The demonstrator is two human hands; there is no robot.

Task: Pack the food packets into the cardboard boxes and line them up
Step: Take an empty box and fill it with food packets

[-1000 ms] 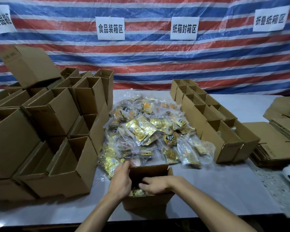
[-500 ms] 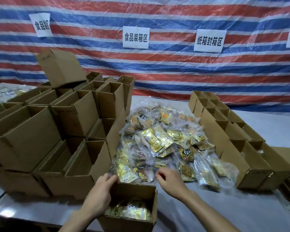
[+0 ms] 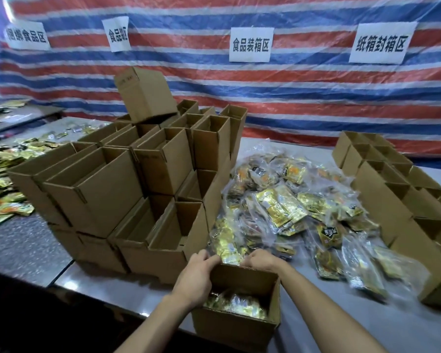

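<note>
Striped tarp backed the table. Left grip curled on the far rim of the box. Right grip was at the packets just beyond, fingers hidden, hold untellable. Box was part-filled, so steadying it and laying packets flat looked wise.

On the striped tarp, the white sign straight beyond the right hand reads 食品装箱区. The next sign, to the right, reads 纸箱封箱区. The far-left sign ends in 捆绑食品区. The blurred sign begins 食品.

Gold-and-orange packets glint beyond the right hand; plain brown box under the left hand; red, white and blue striped tarp far behind.
</note>
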